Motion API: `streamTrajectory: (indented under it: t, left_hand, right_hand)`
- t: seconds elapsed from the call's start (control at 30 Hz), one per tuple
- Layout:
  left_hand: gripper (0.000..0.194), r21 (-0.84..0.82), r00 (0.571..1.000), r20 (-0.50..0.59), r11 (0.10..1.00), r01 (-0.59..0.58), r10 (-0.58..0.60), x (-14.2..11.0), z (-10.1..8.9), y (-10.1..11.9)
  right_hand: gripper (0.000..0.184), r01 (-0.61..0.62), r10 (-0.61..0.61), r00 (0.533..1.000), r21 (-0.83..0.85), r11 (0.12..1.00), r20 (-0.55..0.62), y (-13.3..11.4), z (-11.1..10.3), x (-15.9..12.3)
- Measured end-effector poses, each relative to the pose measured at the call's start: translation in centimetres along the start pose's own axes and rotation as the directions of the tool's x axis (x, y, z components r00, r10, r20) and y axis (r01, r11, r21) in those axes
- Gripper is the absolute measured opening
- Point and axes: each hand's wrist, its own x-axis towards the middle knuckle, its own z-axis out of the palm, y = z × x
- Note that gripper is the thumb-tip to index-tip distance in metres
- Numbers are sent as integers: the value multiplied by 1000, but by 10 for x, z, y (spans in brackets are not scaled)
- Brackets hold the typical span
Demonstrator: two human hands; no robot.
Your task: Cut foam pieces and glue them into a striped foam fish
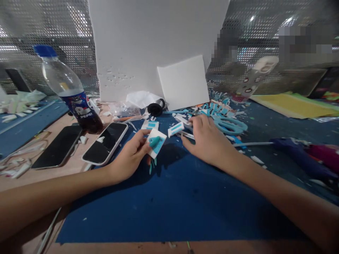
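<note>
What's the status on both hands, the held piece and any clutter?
Left hand pinching white-and-teal piece, raised above blue mat. Right hand near blue-striped white piece, grip unclear. Light-blue scraps beyond right hand.

From my screen I can read one word: PEPSI, in white capitals on the blue label (79, 106) of the bottle (62, 76). Marks on the spotted cylinder (250, 84) are too blurred for me.
</note>
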Motion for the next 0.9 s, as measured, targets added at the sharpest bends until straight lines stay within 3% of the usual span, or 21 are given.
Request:
streamTrajectory:
  t: [0.1, 0.23, 0.3, 0.4, 0.5, 0.6, 0.8, 0.9]
  left_hand:
    - [42, 2, 1000, -13, 1000, -21, 21, -1, -2, -4]
    - [44, 60, 996, 53, 995, -78, 75, -3, -4, -8]
    - [42, 73, 994, 84, 995, -75, 69, -4, -5, -7]
    - [53, 65, 996, 92, 998, -18, 12, -4, -5, -4]
    - [70, 72, 995, 75, 996, 59, -64, -4, -4, -2]
    - [70, 22, 994, 33, 994, 106, -106, -4, -4, -2]
    - [66, -11, 994, -7, 994, 110, -110, -2, -4, 0]
    - [62, -85, 991, 2, 987, 134, -135, -1, -4, 1]
  right_hand:
    - [37, -69, 140, 959, -276, 959, 245, -11, -11, -11]
    - [12, 33, 105, 894, -297, 954, 436, -21, -19, -19]
    - [14, 40, 103, 877, -285, 958, 470, -21, -19, -18]
    - [15, 9, 92, 915, -249, 969, 392, -19, -13, -16]
    - [6, -48, 64, 964, -67, 997, 260, -16, -2, -17]
    - [9, -51, 42, 991, 72, 996, 123, -12, 8, -21]
    - [11, 4, -3, 999, 18, 1000, -42, -1, 11, -19]
    - [6, -25, 56, 979, 156, 987, -196, -2, 11, -11]
